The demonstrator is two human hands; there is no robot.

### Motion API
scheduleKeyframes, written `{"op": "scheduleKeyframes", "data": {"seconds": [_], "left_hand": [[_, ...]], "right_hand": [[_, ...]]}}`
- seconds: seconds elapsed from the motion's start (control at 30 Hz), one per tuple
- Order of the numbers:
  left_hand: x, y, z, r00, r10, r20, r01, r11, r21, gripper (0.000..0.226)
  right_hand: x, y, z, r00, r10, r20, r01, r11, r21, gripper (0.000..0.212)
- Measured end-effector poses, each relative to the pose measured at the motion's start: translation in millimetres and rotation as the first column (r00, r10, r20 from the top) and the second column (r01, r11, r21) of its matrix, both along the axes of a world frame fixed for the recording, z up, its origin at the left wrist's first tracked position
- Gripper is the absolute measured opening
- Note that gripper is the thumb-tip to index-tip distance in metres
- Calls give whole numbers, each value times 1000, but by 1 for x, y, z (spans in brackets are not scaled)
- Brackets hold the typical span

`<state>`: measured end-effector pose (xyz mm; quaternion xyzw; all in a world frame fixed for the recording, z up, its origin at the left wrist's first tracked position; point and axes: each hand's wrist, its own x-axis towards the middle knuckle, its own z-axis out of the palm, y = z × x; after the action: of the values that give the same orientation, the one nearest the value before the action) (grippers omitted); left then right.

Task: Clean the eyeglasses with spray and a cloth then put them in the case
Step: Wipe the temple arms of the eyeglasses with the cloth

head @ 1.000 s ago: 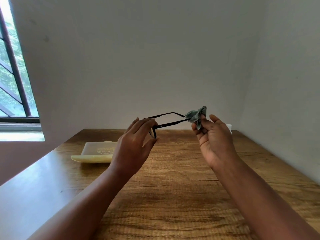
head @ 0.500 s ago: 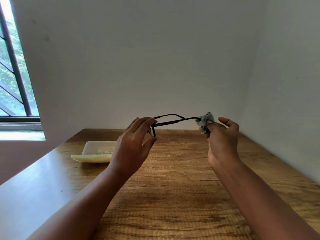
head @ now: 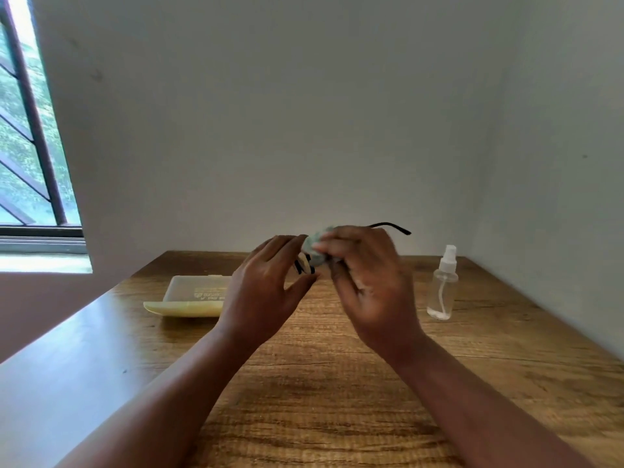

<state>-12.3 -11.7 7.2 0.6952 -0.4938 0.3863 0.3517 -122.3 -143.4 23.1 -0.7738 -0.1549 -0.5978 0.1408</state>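
Observation:
Above the wooden table (head: 337, 400) I hold the black-framed eyeglasses (head: 391, 226); one temple tip sticks out to the right past my right hand. My left hand (head: 266, 292) pinches the front of the frame between thumb and fingers. My right hand (head: 364, 278) grips a crumpled grey-green cloth (head: 312, 246) and presses it against the frame close to my left fingers. Most of the glasses are hidden behind both hands. A pale yellow glasses case (head: 189, 295) lies open at the left. The clear spray bottle (head: 442, 285) stands upright at the right.
A white wall runs along the table's back and right side. A barred window (head: 30, 130) is at the far left. The table's left edge slopes toward me, with bare wood between my forearms.
My right hand has slid the cloth leftward along the temple, from its tip to the frame front near my left hand. The spray bottle has come into sight behind it.

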Motion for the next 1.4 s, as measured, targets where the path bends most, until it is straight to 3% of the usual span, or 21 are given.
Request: {"op": "scheduleKeyframes", "data": {"seconds": [0.13,0.5,0.67,0.77,0.9,1.1,1.27,1.4], "left_hand": [[-3,0,1,999,-26,-30,26,1000,-4,39],[-5,1,0,999,-26,-22,26,999,-36,49],[-3,0,-2,1000,1,-3,-1,1000,2,51],[-3,-2,-3,1000,-10,21,9,1000,29,52],[-3,0,-2,999,-51,-14,52,998,30,52],[-4,-2,-4,993,-103,-50,106,993,52,55],[-1,-1,-4,994,-95,-60,97,994,41,56],[0,-1,-3,992,-110,-68,112,993,33,57]], "right_hand": [[6,-1,-5,989,-132,-62,121,979,-162,25],[2,-48,3,969,-246,10,245,968,55,29],[1,-35,0,984,-178,-22,176,981,-83,27],[7,-19,-4,968,-249,-8,239,936,-259,27],[12,-16,-5,896,-416,155,443,814,-376,22],[12,-23,-5,820,-503,273,572,706,-418,20],[10,-36,0,802,-530,275,597,702,-388,28],[8,-46,1,792,-549,265,610,699,-374,18]]}}
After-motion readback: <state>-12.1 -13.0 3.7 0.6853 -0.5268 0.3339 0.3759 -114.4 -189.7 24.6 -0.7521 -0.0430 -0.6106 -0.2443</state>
